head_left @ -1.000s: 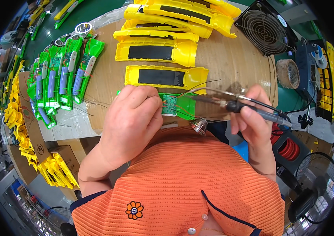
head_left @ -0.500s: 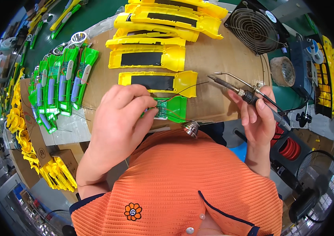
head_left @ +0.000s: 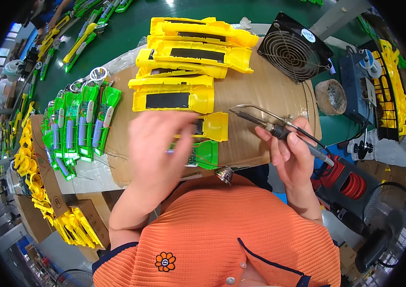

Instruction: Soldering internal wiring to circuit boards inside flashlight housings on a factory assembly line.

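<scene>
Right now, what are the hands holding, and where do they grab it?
The right hand grips a soldering iron by its handle, tip pointing away. The left hand is blurred over the green part; whether it grips it cannot be told.

Bright, even overhead light fills the scene, leaving only soft, short shadows on the brown cardboard work surface (head_left: 260, 95). The blurred left hand (head_left: 162, 148) is smeared by motion; the right hand (head_left: 291, 153) is sharp. Glare flashes off a small shiny metal reflector cone (head_left: 98, 74). Fisheye distortion bends edges, and the corners are black.
</scene>
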{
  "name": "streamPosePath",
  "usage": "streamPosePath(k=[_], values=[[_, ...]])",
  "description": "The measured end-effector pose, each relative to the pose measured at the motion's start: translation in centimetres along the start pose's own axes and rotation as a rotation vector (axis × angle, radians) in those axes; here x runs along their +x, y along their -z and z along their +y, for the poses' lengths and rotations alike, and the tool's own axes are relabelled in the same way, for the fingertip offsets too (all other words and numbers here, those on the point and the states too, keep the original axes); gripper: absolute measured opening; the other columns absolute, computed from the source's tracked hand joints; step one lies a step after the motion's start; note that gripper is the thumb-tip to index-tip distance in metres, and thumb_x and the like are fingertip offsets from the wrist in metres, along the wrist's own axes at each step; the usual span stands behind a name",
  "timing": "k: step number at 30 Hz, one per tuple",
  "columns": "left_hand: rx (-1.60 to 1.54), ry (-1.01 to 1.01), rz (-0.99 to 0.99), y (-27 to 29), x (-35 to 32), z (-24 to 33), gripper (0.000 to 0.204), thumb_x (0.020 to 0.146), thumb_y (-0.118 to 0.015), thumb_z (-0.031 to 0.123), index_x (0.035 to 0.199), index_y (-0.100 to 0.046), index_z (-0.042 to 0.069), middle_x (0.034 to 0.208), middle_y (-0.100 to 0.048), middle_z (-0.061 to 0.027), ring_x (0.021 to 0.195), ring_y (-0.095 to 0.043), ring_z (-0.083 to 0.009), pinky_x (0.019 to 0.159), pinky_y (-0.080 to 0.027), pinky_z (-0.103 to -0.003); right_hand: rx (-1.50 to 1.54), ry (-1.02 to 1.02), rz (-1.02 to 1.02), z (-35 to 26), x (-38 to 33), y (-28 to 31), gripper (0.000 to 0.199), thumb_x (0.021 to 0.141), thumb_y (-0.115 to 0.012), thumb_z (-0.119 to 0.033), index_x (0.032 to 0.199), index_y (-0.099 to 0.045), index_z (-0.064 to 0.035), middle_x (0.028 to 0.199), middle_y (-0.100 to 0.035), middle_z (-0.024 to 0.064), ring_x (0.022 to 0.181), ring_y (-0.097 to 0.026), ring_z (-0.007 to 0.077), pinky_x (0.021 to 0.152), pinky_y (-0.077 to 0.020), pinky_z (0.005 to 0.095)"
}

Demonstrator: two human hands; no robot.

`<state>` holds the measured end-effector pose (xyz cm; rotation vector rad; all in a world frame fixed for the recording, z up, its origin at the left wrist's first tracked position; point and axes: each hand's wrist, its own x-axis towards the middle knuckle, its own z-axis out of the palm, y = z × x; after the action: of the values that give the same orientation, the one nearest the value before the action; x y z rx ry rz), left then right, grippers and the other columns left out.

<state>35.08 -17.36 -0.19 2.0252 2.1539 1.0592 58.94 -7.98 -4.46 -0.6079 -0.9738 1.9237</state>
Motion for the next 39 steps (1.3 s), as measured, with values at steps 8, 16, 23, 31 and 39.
streamPosePath(k=[8,16,23,31,39], values=[[0.049,0.405,0.02,1.3,-3.6,-3.8,0.013,0.084,-0.067,0.0,0.096,-0.068,0.0,0.087,-0.066,-0.0086,0.086,-0.064,-0.0195,0.08,-0.05,-0.03,-0.093,-0.15,-0.112,3.0,2.3,-1.9,0.019,0.093,-0.061,-0.006,0.104,-0.045,-0.0052,0.078,-0.06,0.0095,0.061,-0.061,0.0183,0.077,-0.0526,0.0423],[-0.236,0.126,-0.304,0.2,-0.7,-3.9,0.012,0.078,-0.071,0.0,0.089,-0.069,0.005,0.082,-0.062,-0.0096,0.076,-0.062,-0.028,0.068,-0.05,-0.036,-0.21,-0.186,-0.172,0.2,1.9,-0.4,0.018,0.091,-0.064,-0.002,0.099,-0.048,-0.0007,0.082,-0.065,0.0133,0.065,-0.064,0.017,0.059,-0.0582,0.0341],[-0.177,-0.018,-0.496,0.3,1.5,-4.9,0.007,0.078,-0.071,0.002,0.084,-0.072,0.006,0.078,-0.059,-0.0093,0.073,-0.062,-0.0281,0.063,-0.049,-0.037,-0.342,-0.34,-0.116,-0.8,2.1,-1.0,0.015,0.09,-0.065,-0.002,0.095,-0.051,-0.0007,0.077,-0.065,0.009,0.062,-0.066,0.016,0.058,-0.0536,0.0273],[-0.099,-0.044,-0.575,0.5,2.2,-4.7,0.004,0.078,-0.069,0.004,0.081,-0.072,0.006,0.077,-0.059,-0.0105,0.073,-0.062,-0.0309,0.064,-0.049,-0.04,-0.372,-0.415,-0.105,-0.6,2.7,-2.1,0.015,0.089,-0.067,-0.003,0.092,-0.053,-0.0017,0.077,-0.064,0.0052,0.062,-0.065,0.0131,0.058,-0.0527,0.0268],[-0.099,-0.065,-0.547,0.3,2.1,-4.7,0.003,0.077,-0.069,0.004,0.079,-0.071,0.005,0.076,-0.058,-0.0108,0.073,-0.061,-0.0318,0.064,-0.049,-0.041,-0.432,-0.454,-0.115,-0.8,2.9,-2.6,0.015,0.089,-0.069,-0.005,0.093,-0.054,-0.0026,0.078,-0.065,0.0044,0.063,-0.065,0.0118,0.059,-0.0513,0.0256]])
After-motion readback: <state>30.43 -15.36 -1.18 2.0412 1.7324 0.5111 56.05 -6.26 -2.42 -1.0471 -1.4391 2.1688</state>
